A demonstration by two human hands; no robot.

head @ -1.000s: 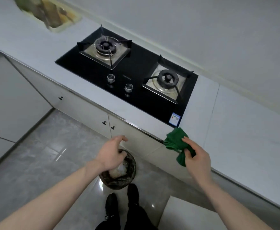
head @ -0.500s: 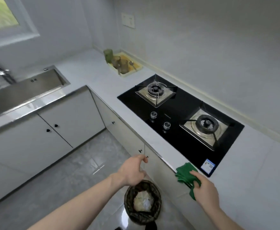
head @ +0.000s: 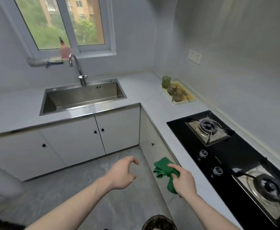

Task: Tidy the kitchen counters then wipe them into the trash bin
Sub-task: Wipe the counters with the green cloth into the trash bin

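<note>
The view had swung up and left from half a second before: the round black-lined trash bin [head: 159,223] slid to the bottom edge, and the steel sink [head: 84,97] and window came into frame. The right hand [head: 184,181] had drifted along the pale grey counter [head: 154,90] edge, its grip pinching the crumpled green cloth [head: 164,170] just off the rim beside the black glass hob [head: 232,156]. The left hand [head: 122,173] hung over the floor, fingers loosely curled, holding nothing. Looked like that stretch was done and the person was sizing up the sink side and the yellow tray of glasses [head: 192,101] next.
</note>
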